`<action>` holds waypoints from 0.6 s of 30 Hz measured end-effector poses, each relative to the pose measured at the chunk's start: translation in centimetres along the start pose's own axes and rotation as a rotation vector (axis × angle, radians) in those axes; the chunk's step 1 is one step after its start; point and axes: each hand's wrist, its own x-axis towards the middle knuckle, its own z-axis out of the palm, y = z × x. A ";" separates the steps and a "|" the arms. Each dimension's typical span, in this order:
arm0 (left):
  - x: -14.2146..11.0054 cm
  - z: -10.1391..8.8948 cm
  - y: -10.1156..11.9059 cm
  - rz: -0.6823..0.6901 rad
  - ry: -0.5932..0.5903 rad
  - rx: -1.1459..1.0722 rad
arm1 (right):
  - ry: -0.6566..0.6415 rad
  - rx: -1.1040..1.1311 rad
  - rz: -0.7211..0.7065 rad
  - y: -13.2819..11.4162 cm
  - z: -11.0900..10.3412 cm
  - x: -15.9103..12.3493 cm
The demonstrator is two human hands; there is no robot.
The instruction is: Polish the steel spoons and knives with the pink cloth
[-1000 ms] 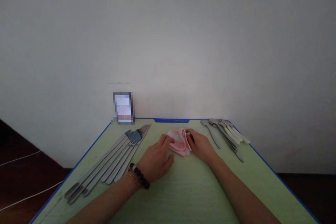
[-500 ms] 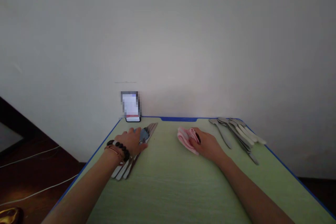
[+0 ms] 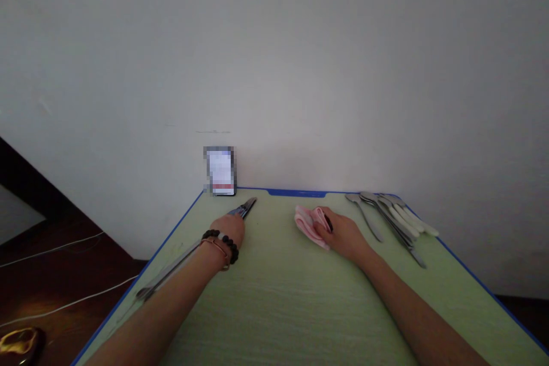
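My left hand point(image 3: 229, 227), a dark bead bracelet at its wrist, is closed over metal table knives point(image 3: 249, 206); its fingers are mostly hidden. Blade tips stick out beyond the hand. A long metal piece of cutlery point(image 3: 171, 266) runs from behind the wrist down toward the table's left edge; its kind is unclear. My right hand point(image 3: 343, 233) is wrapped round a folded pink cloth point(image 3: 306, 227) and rests with it on the table's middle right. A small dark thing shows at its fingers, too unclear to name.
Metal spoons point(image 3: 369, 203) and white-handled cutlery point(image 3: 412, 220) lie at the back right of the green table point(image 3: 274, 297) with blue edges. A lit phone point(image 3: 222, 171) leans against the wall at the back left. White cables point(image 3: 72, 303) cross the floor at left.
My left hand has turned and shifted right, and its fingers have gone from view. The handles below it have disappeared, and a long metal piece now reaches farther left. My right hand still holds the cloth.
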 end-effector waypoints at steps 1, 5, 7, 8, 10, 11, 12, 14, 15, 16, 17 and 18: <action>0.1 0.1 0.2 -0.005 0.002 -0.004 | -0.003 -0.001 -0.001 0.0 0.0 0.0; 0.3 -0.4 -0.2 0.005 -0.003 -0.022 | 0.007 0.009 -0.012 0.0 0.0 -0.1; 0.3 -1.1 -1.4 0.028 -0.011 -0.030 | 0.010 0.015 -0.011 -0.1 -0.1 -0.1; 0.4 -1.5 -2.1 0.049 -0.019 -0.038 | 0.007 0.012 -0.006 -0.1 -0.1 -0.1; 0.5 -2.1 -3.7 0.055 -0.039 -0.050 | 0.006 0.000 0.011 -0.2 -0.1 0.0; 0.5 -2.3 -4.4 0.050 -0.053 -0.056 | 0.009 -0.006 0.018 -0.3 -0.1 0.0; 0.7 -2.3 -5.1 0.047 -0.073 -0.064 | 0.011 -0.012 0.024 -0.3 -0.1 0.0; 1.0 -2.2 -6.0 0.045 -0.114 -0.085 | 0.015 -0.018 0.027 -0.3 -0.1 0.0; 1.2 -2.1 -6.3 0.047 -0.127 -0.098 | 0.014 -0.018 0.024 -0.3 -0.1 0.0; 1.5 -1.9 -6.6 0.049 -0.135 -0.112 | 0.014 -0.015 0.019 -0.3 -0.1 0.0; 1.8 -1.7 -6.9 0.051 -0.138 -0.128 | 0.015 -0.011 0.012 -0.2 -0.1 0.0; 2.0 -1.6 -7.1 0.049 -0.142 -0.144 | 0.016 -0.007 0.005 -0.2 -0.1 0.0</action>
